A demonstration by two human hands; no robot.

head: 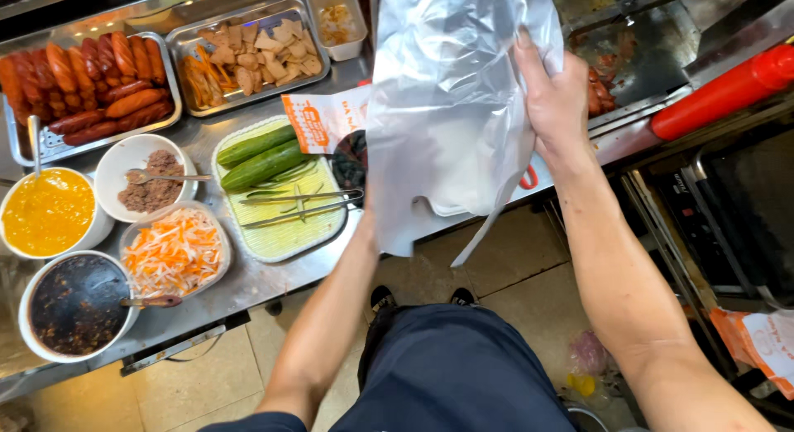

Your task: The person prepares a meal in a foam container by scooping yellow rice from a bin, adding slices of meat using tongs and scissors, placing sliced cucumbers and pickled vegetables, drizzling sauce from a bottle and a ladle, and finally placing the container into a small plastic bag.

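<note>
Two bare hands held a thin, translucent white plastic bag (451,109) up over the long stainless-steel counter (248,275), and it was the bulkiest thing in view, hanging above the counter's front edge and hiding whatever lay beneath. The right hand (558,101) gripped the bag's right edge, thumb pressed onto the film and fingers curled behind; the left hand was hidden behind the bag, so I could not tell how it held. Just below the loose bottom hem lay an oval pale-green plastic tray (281,229) with two whole green cucumbers (260,156) and a pair of metal tongs (302,204), and beside it a white-and-orange paper sleeve (322,122). As a judgement, the slack film could have dragged across the tongs or tray and knocked them, or slipped from the one visible grip, since the plastic looked slick and loosely gathered.
</note>
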